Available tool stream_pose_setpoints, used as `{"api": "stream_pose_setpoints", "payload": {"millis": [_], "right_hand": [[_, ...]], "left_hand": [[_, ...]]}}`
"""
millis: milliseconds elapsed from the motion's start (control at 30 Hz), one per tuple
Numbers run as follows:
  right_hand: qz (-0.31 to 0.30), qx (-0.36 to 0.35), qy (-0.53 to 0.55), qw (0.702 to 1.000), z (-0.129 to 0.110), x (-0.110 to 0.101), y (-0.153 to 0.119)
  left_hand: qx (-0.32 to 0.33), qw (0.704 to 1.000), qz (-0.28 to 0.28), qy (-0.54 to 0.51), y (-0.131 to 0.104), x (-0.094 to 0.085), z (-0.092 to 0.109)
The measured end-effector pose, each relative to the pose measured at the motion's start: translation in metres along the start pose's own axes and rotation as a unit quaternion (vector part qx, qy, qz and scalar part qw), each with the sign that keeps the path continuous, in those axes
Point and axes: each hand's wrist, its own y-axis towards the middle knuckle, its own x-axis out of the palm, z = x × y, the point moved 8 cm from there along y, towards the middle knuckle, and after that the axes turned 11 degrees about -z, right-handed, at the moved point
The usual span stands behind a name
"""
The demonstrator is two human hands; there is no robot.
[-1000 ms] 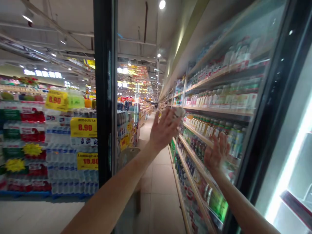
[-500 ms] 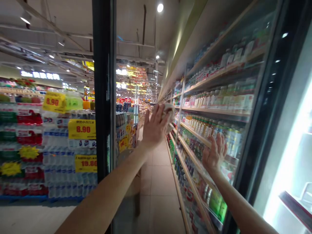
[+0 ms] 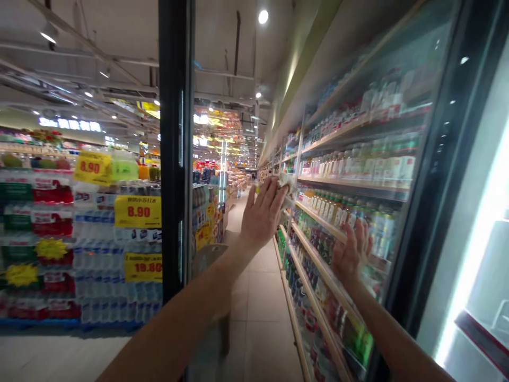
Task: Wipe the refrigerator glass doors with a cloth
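Observation:
My left hand (image 3: 260,215) reaches forward from the lower left, its back towards me. It presses a pale crumpled cloth (image 3: 287,187), which shows past the fingertips, against the glass of a door with a dark frame (image 3: 173,159). My thumb is hidden. My right hand (image 3: 351,252) lies lower and further right, fingers apart and raised, in front of the bottled drinks (image 3: 360,209). It seems to rest on the glass, though contact is hard to make out. Nothing shows in it.
Long drink shelves (image 3: 318,217) run away on the right beside a tiled aisle (image 3: 262,297). Stacked packs of bottled water (image 3: 95,249) with yellow price signs (image 3: 137,211) stand left. A brown chair-like shape (image 3: 210,252) is beyond the glass. A lit cooler interior (image 3: 477,265) is at right.
My left hand and the cloth have slid a little to the right across the glass. My right hand stays nearly in place, and the view has shifted slightly.

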Motion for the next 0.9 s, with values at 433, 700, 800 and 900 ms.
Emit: {"api": "stream_pose_setpoints", "payload": {"millis": [433,700,800,900], "right_hand": [[0.006,0.005,-0.006,1.0,0.002,0.001,0.0],[0.007,-0.06,0.086,0.994,-0.039,-0.012,0.001],[-0.052,-0.186,0.161,0.968,-0.102,-0.007,-0.003],[-0.063,-0.198,0.138,0.968,-0.142,0.001,-0.004]], "left_hand": [[0.009,0.997,0.08,-0.008,-0.003,-0.023,-0.015],[0.155,0.987,-0.042,-0.024,-0.056,0.03,0.077],[0.129,0.99,-0.04,-0.033,-0.051,0.027,0.064],[0.08,0.995,-0.047,-0.048,-0.061,0.014,0.037]]}}
